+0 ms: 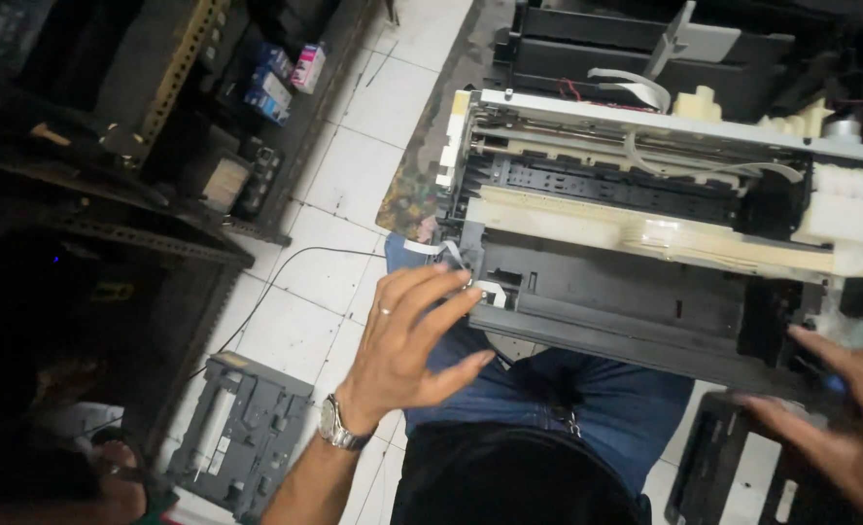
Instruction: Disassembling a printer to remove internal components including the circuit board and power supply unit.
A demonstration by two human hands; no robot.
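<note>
Risk sits mostly at the left front corner of the opened black-and-cream plastic printer chassis (645, 243), which rests across my lap over the white tiled floor (354, 175). My left hand (407, 335) has an open grip, fingers spread, and the fingertips touch the corner just beside the thin white flat ribbon cable (431, 248) and a small white connector piece (495, 290). My right hand (845, 413) lies at the right front corner of the chassis, fingers stretched and not closed on anything that I can see (the picture is blurred there, so I cannot tell if a finger hooks under the edge).

Because neither grip really clamps the chassis, I judge it could slide forward off my blue jeans (587, 399) and drop onto the tiles. A slip of the left fingers could also catch the ribbon cable and crease it or pull it from its socket. The long cream plastic rail (645, 233) across the middle looks thin, and pressure there may bend it. The grey plastic printer cover (242, 437) lies on the floor near my left knee, and a falling chassis might strike it too.
</note>
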